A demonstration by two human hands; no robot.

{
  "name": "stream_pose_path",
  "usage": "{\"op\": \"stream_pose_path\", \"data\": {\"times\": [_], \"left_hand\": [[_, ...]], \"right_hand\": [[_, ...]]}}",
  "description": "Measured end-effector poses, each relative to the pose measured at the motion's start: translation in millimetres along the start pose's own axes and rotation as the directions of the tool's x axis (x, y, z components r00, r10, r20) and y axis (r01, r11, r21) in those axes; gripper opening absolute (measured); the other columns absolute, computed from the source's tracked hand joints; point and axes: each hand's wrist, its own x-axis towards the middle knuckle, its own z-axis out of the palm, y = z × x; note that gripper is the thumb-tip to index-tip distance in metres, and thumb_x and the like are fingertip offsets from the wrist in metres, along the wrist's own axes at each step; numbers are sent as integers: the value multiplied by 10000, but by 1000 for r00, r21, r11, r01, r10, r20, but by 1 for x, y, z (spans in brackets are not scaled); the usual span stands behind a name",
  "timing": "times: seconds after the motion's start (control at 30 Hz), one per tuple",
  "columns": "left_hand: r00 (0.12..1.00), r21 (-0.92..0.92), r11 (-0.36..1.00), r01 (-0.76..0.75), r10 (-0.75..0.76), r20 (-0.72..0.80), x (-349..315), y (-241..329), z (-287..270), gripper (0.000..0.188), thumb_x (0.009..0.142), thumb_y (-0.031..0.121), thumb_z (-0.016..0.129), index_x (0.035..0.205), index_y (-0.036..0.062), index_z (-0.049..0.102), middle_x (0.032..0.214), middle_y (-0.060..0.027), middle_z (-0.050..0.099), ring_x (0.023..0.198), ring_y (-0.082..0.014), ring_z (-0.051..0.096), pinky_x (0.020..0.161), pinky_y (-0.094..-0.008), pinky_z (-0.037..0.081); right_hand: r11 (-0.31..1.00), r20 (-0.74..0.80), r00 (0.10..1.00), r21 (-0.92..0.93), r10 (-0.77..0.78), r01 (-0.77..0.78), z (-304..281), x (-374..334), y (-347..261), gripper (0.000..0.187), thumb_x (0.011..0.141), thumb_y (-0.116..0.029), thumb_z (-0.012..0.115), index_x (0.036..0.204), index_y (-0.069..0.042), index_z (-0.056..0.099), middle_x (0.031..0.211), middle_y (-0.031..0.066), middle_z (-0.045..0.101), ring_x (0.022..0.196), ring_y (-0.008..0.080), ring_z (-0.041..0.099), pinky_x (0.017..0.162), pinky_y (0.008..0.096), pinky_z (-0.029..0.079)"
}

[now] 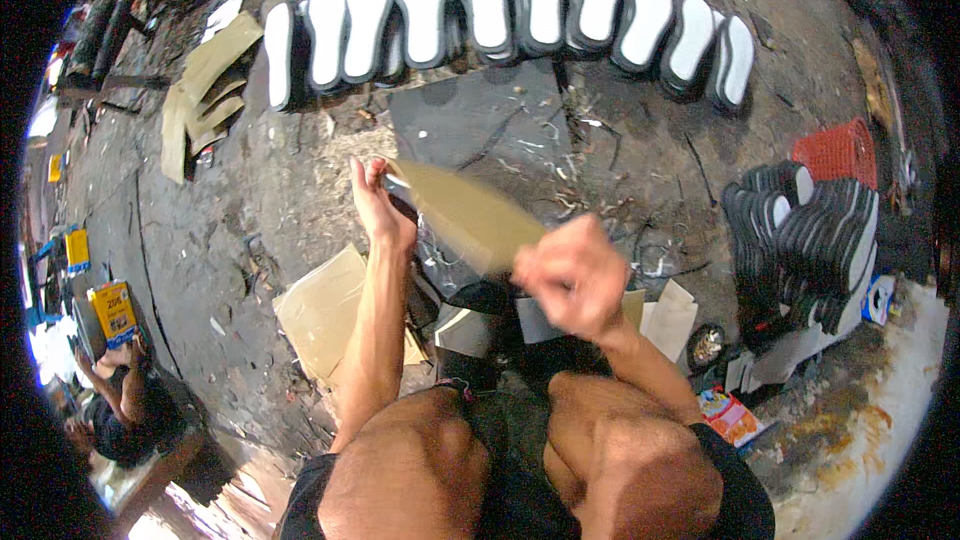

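Note:
A thin tan sheet (470,210), blurred by motion, slants between my two hands above the floor. My left hand (383,210) is at its far left end, fingertips pointing up and closed at the sheet's edge; a small white bit shows beside them, too small to name. My right hand (578,275) is closed round the near right end, its fingers smeared by motion. Under the sheet, in front of my knees, stands a dark object (480,295), mostly hidden. A stack of tan sheets (325,305) lies by my left forearm, and pale cut pieces (668,320) are near my right wrist.
A curved row of white-topped black soles (423,15) spans the far floor beyond a flat black sheet (480,115). Tan offcuts (205,90) lie far left. More piled soles (805,230) and a red basket (835,152) stand at right. Another person (130,400) sits at lower left.

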Motion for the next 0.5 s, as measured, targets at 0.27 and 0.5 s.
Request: {"op": "stream_pose_path", "data": {"times": [0.27, 0.5], "left_hand": [[681, -295, 876, 381, -50, 731, -59, 61, 113, 501, 1052, 551, 451, 777, 140, 535, 750, -12, 506, 768, -201, 494, 762, -366, 443], [583, -244, 893, 378, -25, 812, -85, 61, 119, 505, 1070, 552, 393, 793, 142, 495, 670, -7, 422, 727, -179, 430, 791, -364, 411]], "right_hand": [[963, 225, 967, -208, -122, 170, -7, 131, -16, 586, 791, -211, 828, 1332, -72, 648, 1355, 146, 630, 1231, 321, 606, 1064, 439, 469], [985, 209, 963, 16, -171, 171, -1, 134, 1, 266, 766, -203, 842, 990, -127, 721, 1033, 60, 717, 954, 264, 689, 828, 390, 514]]}}
